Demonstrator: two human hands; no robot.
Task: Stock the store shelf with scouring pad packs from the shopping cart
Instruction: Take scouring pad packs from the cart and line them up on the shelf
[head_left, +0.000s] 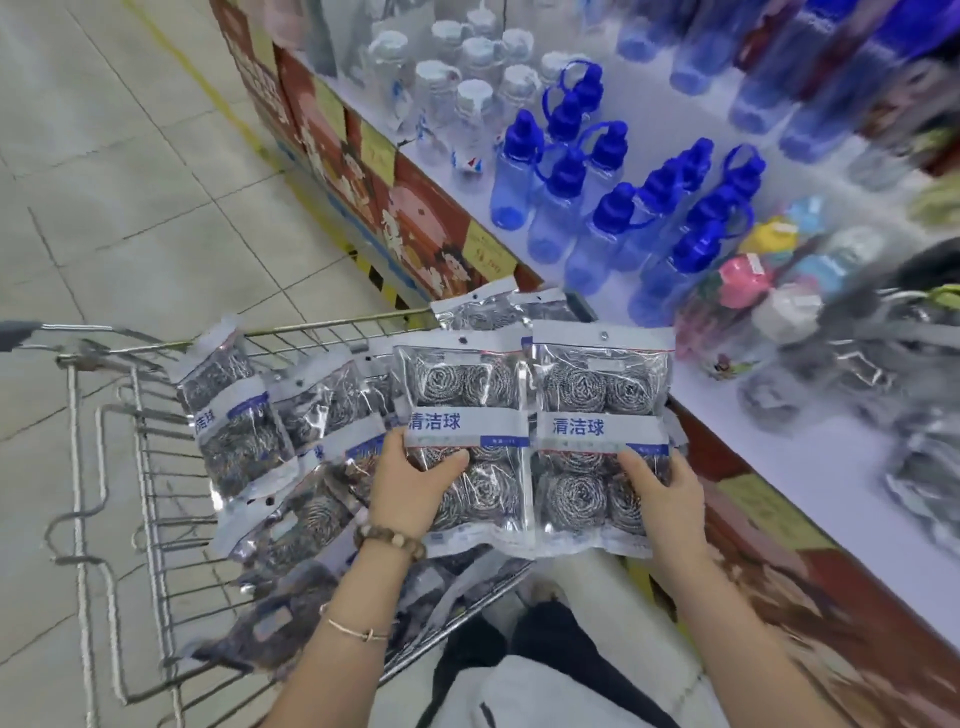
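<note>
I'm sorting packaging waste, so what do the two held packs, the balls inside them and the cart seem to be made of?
The left pack and right pack: clear glossy plastic film, by its glare and crinkles, with a white printed band. Balls: coiled metal wire, probably steel, grey and shiny. Cart: silvery metal wire, shown by its welded grid.

Single head-worn wide-angle cam, pitched forward and down, at arm's reach. Left hand (410, 483) and right hand (665, 493) sit mid-frame. Shopping cart (311, 329) takes the lower left; the shelf (779, 467) front edge runs diagonally down the right. Periphery is blurred.
</note>
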